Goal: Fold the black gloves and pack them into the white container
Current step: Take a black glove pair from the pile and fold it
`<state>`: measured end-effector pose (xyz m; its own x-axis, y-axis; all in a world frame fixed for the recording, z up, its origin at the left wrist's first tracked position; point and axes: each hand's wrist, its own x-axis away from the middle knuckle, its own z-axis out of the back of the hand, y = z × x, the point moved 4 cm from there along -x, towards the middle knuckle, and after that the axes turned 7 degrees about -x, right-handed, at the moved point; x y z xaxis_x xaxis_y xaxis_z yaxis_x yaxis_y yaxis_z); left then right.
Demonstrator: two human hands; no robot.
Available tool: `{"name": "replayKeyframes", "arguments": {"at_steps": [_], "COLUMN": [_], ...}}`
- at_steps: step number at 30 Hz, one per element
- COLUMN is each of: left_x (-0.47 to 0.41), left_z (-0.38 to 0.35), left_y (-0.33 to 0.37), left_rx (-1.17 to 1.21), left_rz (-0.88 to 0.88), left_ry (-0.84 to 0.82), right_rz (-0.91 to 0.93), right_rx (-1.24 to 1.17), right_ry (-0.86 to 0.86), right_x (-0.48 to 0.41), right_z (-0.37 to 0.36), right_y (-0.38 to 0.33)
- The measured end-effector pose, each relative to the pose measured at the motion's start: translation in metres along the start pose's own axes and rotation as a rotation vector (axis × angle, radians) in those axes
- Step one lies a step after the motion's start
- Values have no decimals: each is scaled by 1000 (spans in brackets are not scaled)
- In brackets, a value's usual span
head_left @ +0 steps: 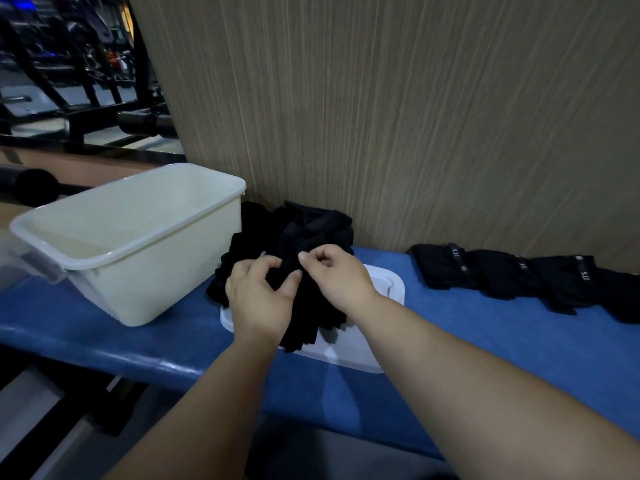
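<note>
Black gloves [294, 233]: loose pile on white lid [388, 285], middle of blue desk [485, 334], just beside white container [138, 271]. Left hand [259, 296] + right hand [336, 275] both on top of pile, fingers curled, each pinching black fabric; which glove exactly, cannot tell. Row of folded gloves [502, 275] lies flat at right, well apart from container. Container inside looks empty, as far as visible. Judgement: folding partly done, approx. early-mid stage; pile left to fold, packing not yet started.
</note>
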<state>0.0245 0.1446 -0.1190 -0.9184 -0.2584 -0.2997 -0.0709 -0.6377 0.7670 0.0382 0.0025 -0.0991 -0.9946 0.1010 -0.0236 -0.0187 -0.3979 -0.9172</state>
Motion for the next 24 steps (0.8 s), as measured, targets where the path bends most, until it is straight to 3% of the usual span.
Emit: {"name": "replayKeyframes", "arguments": {"at_steps": [7, 13, 19, 24], "left_x": [24, 76, 130, 153], "left_z": [-7, -40, -97, -125], "left_y": [43, 95, 120, 136], "left_rx": [281, 512, 443, 302], "left_rz": [-169, -264, -397, -499], "left_ry": [-104, -383, -710, -727], "right_rz": [61, 101, -19, -109], "right_rx": [-298, -410, -418, -475], "right_ry": [76, 145, 243, 247], "right_x": [35, 89, 148, 172], "right_z": [43, 118, 189, 217], "right_y": [6, 34, 90, 127]}}
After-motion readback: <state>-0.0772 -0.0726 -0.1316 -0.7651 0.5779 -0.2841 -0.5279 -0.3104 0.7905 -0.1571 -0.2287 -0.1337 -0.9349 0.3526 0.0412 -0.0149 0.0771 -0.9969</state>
